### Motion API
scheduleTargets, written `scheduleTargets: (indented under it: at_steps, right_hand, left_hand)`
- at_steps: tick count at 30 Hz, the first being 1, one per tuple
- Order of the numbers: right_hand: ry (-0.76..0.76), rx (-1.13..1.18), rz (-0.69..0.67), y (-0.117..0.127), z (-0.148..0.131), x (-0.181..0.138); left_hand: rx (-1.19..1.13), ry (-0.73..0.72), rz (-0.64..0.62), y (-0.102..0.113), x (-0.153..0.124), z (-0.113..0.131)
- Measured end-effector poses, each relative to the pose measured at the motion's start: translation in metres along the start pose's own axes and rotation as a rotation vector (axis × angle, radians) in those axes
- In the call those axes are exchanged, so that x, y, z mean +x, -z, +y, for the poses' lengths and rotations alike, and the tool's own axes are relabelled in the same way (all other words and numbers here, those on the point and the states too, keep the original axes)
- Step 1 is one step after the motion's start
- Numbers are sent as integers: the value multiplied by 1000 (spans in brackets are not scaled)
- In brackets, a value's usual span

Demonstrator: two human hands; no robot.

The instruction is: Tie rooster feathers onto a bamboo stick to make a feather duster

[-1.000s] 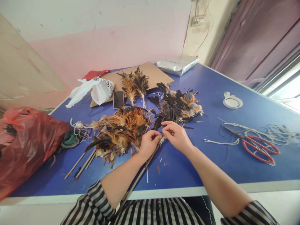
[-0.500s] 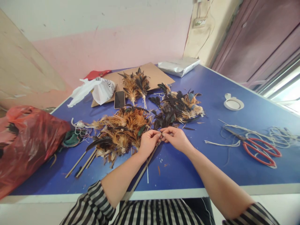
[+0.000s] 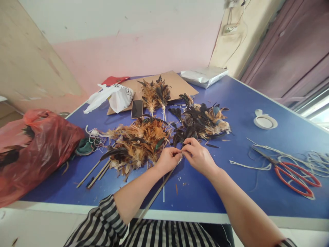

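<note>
My left hand (image 3: 168, 159) is closed in a pinch at the upper end of a thin wooden stick (image 3: 155, 195), which slants down over the table edge towards my lap. My right hand (image 3: 199, 156) meets it fingertip to fingertip, also pinched; what lies between its fingers is too small and hidden to name. Dark feathers (image 3: 189, 132) spread just beyond my fingertips. A thin white string (image 3: 163, 192) hangs straight below my left wrist. Beside my left hand lies a large pile of brown and orange feathers (image 3: 138, 137).
Scissors (image 3: 295, 175) with red handles and loose white string (image 3: 253, 166) lie right, below a white tape roll (image 3: 265, 121). More dark feathers (image 3: 205, 118), bound feather bunches (image 3: 155, 94), cardboard (image 3: 180, 84) and a phone (image 3: 137, 109) lie farther back. A red plastic bag (image 3: 48, 147) stands left.
The view has shifted, so the table's things appear farther right. My hands stay together at the stick's end; my right hand has turned slightly, its fingers bent more over the pinch.
</note>
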State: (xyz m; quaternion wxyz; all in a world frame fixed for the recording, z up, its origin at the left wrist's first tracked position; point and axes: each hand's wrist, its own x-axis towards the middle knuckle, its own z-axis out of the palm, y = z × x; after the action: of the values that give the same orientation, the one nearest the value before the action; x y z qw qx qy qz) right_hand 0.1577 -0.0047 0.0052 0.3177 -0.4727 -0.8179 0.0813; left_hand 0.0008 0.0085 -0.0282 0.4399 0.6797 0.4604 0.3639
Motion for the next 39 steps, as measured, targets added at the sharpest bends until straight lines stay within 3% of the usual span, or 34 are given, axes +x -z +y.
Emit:
scheduleTargets:
  at_steps: [4,7,10,12,15,19,24,28,34,39]
  right_hand:
    - [-45,173,70,-6,3,5]
    - [-208,426,96,-4,4,9]
    - [-411,659,-9,6,1,9]
    - [-439,721,-138,10,-1,8]
    - [-359,636,-275,7,-1,4]
    - [-219,388,-251,-3,7,1]
    - [-181,295,-278,4,9,0]
    - [-254,303,-246,9,3,-1]
    - [-466,376,-234,-6,5,-5]
    - [-491,371,-206,-11,8,-6]
  left_hand:
    - [79,-60,-8,-1,-2,2]
    - [58,-32,-41,0,-3,2]
    - [-48,63,-45,1,-2,1]
    - [-107,103,-50,1,-2,0]
    - [-150,113,-83,3,-1,2]
    - [-193,139,-94,5,-1,9]
    - [-235,182,-89,6,-1,14]
    - [-290,221,-58,5,0,10]
    - [-330,277,16,2,0,14]
    - [-367,292,54,2,0,18]
